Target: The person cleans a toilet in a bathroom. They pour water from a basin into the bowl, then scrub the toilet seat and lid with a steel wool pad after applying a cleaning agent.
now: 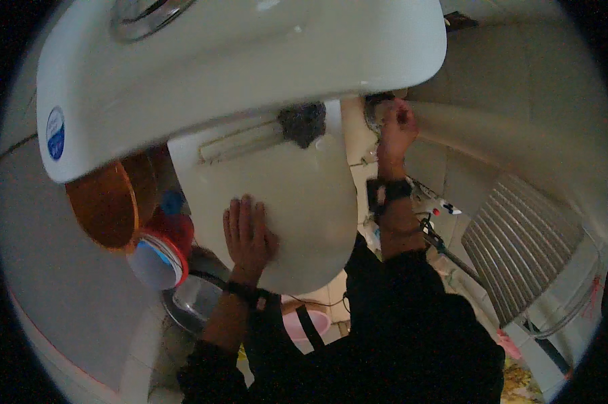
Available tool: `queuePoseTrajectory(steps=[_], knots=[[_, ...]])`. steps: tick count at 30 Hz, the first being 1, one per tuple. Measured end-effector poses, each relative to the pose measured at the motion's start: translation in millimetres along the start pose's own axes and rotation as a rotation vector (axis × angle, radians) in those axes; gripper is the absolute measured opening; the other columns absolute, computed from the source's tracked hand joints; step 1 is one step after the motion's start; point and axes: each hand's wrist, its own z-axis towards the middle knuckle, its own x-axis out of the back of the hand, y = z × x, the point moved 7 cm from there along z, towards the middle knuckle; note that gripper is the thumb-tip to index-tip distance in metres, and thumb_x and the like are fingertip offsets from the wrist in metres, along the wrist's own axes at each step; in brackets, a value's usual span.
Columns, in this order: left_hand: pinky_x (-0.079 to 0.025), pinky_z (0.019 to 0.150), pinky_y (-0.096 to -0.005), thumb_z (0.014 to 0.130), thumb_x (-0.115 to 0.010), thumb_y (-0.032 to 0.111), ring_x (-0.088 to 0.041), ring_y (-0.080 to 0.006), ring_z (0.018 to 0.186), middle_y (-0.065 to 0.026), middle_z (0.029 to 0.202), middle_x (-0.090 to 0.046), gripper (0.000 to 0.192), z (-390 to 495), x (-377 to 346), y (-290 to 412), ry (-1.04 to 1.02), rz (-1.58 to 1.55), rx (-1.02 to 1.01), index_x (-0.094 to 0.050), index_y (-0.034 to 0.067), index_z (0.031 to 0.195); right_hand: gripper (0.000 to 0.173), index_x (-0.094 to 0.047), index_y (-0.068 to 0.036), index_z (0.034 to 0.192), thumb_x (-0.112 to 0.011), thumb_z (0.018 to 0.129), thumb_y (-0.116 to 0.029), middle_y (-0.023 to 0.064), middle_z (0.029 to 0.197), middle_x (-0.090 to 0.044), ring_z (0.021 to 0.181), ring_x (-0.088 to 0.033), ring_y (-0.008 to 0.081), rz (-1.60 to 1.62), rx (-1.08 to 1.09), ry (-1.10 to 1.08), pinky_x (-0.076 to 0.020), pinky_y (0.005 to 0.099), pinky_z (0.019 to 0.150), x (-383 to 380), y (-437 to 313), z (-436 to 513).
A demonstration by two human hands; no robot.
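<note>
My left hand (248, 235) lies flat, palm down, on the closed white toilet lid (309, 202), with nothing in it. A dark grey, fuzzy scouring pad (304, 123) rests near the lid's hinge end, under the edge of the white cistern (263, 65). Beyond the lid's right side, my right hand (399, 126) is reached in close to the cistern's underside, its fingers curled. Dark, blurred parts sit beside those fingers, and whether they grip anything is unclear. A round chrome fitting (147, 22) shows on top of the cistern.
Left of the toilet stand an orange tub (102, 212), a red bucket (180, 232) and a greyish translucent container (198, 298). A pink basin (311, 323) is on the floor below. To the right are a ribbed panel (526, 247) and a long-handled tool (458, 262).
</note>
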Motion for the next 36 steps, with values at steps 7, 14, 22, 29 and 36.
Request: queuePoseTrajectory(steps=[7, 14, 22, 29, 36], knots=[[-0.037, 0.116, -0.0597, 0.086, -0.054, 0.013, -0.042, -0.0435, 0.144, -0.0197, 0.155, -0.045, 0.056, -2.8, -2.7, 0.2, 0.005, -0.054, 0.034, -0.057, 0.009, 0.141, 0.041, -0.068, -0.005, 0.121, -0.080, 0.084, -0.018, 0.0222, 0.124, -0.063, 0.118, -0.061, 0.0389, -0.204, 0.425, -0.349, -0.0507, 0.0504, 0.099, -73.2, -166.5, -137.4], [-0.034, 0.119, -0.0583, 0.086, -0.054, 0.013, -0.041, -0.0425, 0.144, -0.0179, 0.157, -0.044, 0.056, -2.9, 0.5, -1.1, 0.030, -0.016, 0.029, -0.057, 0.011, 0.142, 0.031, -0.072, -0.008, 0.113, -0.071, 0.088, -0.026, 0.0213, 0.109, -0.065, 0.098, -0.062, 0.0403, -0.525, 0.706, -0.412, -0.0521, 0.0522, 0.089, -121.2, -185.4, -145.0], [-0.032, 0.120, -0.0574, 0.086, -0.054, 0.014, -0.040, -0.0397, 0.147, -0.0153, 0.158, -0.044, 0.057, -8.7, -1.7, 2.3, 0.013, -0.054, 0.053, -0.057, 0.012, 0.142, 0.025, -0.077, -0.009, 0.105, -0.067, 0.089, -0.026, 0.0201, 0.092, -0.071, 0.088, -0.068, 0.0391, -0.678, 0.420, -0.435, -0.0568, 0.0491, 0.080, -97.8, -146.6, -94.0], [-0.032, 0.121, -0.0572, 0.085, -0.057, 0.015, -0.040, -0.0388, 0.147, -0.0143, 0.159, -0.043, 0.058, -8.8, -7.5, -1.1, -0.035, -0.027, 0.079, -0.058, 0.014, 0.142, 0.020, -0.077, -0.012, 0.098, -0.069, 0.090, -0.028, 0.0153, 0.093, -0.074, 0.087, -0.069, 0.0374, -0.884, 0.626, -0.497, -0.0555, 0.0496, 0.080, -142.9, -164.3, -121.9], [-0.032, 0.121, -0.0573, 0.085, -0.058, 0.016, -0.040, -0.0387, 0.147, -0.0141, 0.159, -0.042, 0.058, -9.3, -11.2, -1.3, -0.055, -0.043, 0.094, -0.056, 0.014, 0.143, 0.016, -0.079, -0.014, 0.095, -0.069, 0.082, -0.017, 0.0115, 0.093, -0.075, 0.091, -0.071, 0.0339, -0.920, 0.798, -0.423, -0.0555, 0.0428, 0.082, -150.5, -173.5, -128.0]])
